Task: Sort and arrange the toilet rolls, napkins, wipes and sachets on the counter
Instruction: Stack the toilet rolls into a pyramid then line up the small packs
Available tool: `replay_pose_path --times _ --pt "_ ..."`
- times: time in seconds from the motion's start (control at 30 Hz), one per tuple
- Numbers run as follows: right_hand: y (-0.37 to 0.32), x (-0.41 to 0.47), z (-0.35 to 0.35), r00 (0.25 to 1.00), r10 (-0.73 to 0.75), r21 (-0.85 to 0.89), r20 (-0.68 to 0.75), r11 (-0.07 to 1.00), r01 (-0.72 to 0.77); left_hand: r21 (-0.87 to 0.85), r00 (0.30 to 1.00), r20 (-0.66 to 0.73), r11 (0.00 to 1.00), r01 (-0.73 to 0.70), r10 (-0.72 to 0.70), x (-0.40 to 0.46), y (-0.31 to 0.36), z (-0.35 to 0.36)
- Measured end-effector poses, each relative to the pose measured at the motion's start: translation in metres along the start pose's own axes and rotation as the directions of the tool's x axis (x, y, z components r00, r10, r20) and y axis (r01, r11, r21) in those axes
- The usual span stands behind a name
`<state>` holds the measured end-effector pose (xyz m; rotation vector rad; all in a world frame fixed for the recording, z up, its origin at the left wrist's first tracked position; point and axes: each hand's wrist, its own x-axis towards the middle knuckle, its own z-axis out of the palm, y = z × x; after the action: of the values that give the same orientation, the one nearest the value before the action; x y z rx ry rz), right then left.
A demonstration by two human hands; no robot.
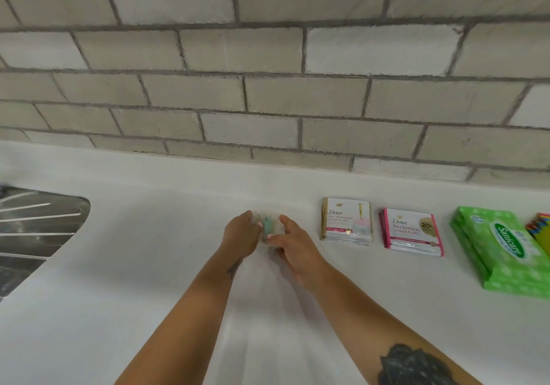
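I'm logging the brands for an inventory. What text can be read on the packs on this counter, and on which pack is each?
"Dove", "bio keratin", "straight & silk": gold-edged sachet stack.
"Dove", "bio keratin", "straight & silk", "20%": pink-edged sachet stack.
"Sanicare": green napkin packs; the number near their top corner is too blurred to be sure of.
Small pack between the hands: blurred, unreadable.
Colourful item at the right edge: no readable text.

Smooth matt white counter (148,265); rough grey block wall (268,93); shiny ribbed metal sink drainboard (32,227); glossy foil sachets (346,221); glossy green plastic packs (503,248).
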<state>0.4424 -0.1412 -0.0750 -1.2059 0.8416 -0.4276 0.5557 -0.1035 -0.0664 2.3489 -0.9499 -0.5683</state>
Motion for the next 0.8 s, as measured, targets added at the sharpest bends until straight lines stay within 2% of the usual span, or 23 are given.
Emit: replay_pose_path --times 0.2,0.47,0.8 --pt "-0.004 -0.014 -0.024 1.000 0.020 -0.008 -0.021 1.000 -0.020 0.008 0.999 0.025 0.999 -0.047 0.047 -0.005 0.013 0.014" --pt "0.013 0.024 -0.042 0.999 0.022 -0.032 -0.046 0.999 -0.023 0.051 0.997 0.025 0.996 -0.074 0.073 0.005 0.026 0.025" --pt "-0.005 0.021 -0.043 0.996 0.025 -0.056 -0.081 0.998 -0.030 0.027 0.997 0.000 0.996 -0.083 0.083 0.015 0.032 0.030"
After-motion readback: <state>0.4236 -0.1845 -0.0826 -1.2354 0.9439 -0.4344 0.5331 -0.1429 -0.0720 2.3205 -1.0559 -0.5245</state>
